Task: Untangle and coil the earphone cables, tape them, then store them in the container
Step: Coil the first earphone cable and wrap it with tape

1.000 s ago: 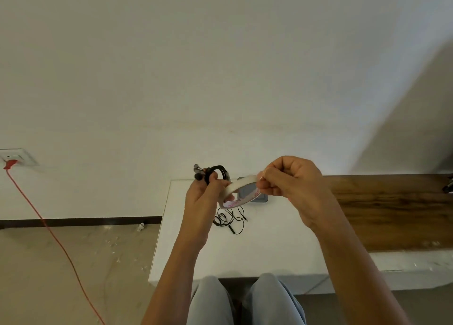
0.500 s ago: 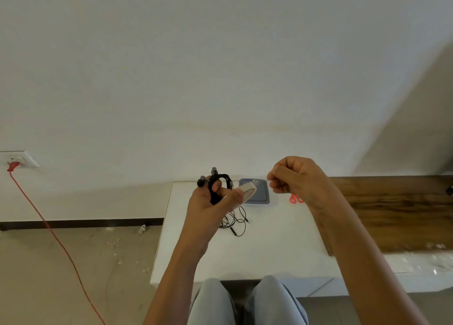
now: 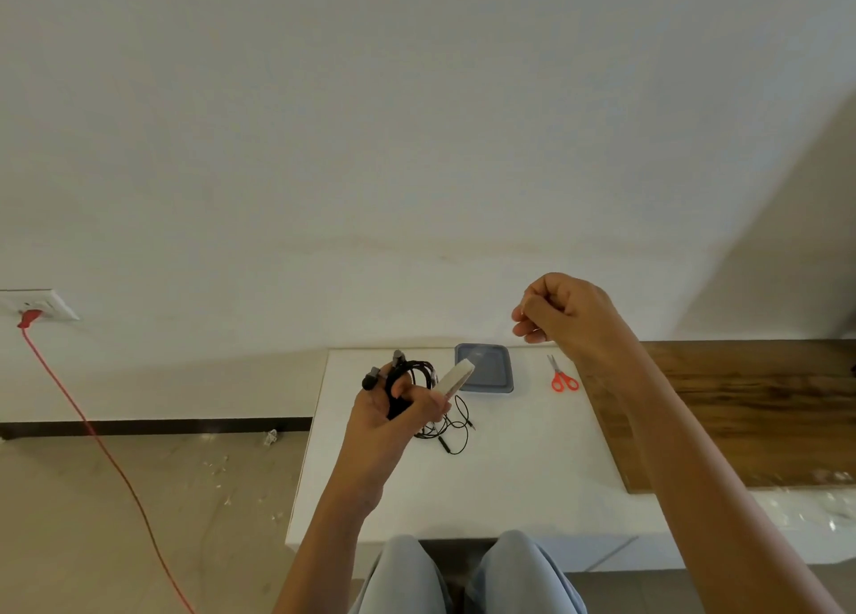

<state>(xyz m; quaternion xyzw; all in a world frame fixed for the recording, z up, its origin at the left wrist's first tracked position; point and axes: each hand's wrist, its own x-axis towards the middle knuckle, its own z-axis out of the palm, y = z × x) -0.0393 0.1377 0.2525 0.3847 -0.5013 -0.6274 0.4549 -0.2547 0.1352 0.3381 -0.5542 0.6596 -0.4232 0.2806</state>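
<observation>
The right hand (image 3: 569, 312), clenched, has pulled well away from the tape roll (image 3: 456, 379); the left hand (image 3: 393, 409) grips that roll and the coiled earphone cable (image 3: 414, 370), so taping is starting.

White table (image 3: 532, 484), blue container (image 3: 493, 375), red scissors (image 3: 562, 377), black cable (image 3: 448, 444), wooden board (image 3: 741, 419)

The table top (image 3: 509, 484) looks smooth, matt white, the board (image 3: 741, 409) beside it grainy dark wood, the container (image 3: 493, 372) bluish plastic with a slight sheen, the tape roll (image 3: 456, 377) perhaps matt paper.
</observation>
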